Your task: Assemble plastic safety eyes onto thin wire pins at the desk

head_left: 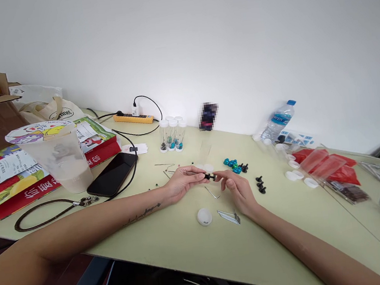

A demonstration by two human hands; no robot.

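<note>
Above the middle of the table, my left hand [182,183] pinches a small black spool-shaped part [210,176] between thumb and fingers. A thin metal rod seems to lie along those fingers as well. On the part's right side is my right hand [239,191]; its index fingertip reaches the part's end, while the thumb stands apart. An L-shaped hex key [212,193] lies below the hands. Nearer me are a white cap [204,216] with something tiny inside and a bundle of hex keys [229,217]. Blue-green parts [234,165] and more black parts [260,185] lie right of my hands.
Clear tubes with white caps [172,135] stand behind. On the left are a drink cup [61,159], a phone [113,174], a lanyard [46,222] and red boxes [102,154]. A water bottle [280,121], empty tubes [326,167] and red bags [346,173] lie right.
</note>
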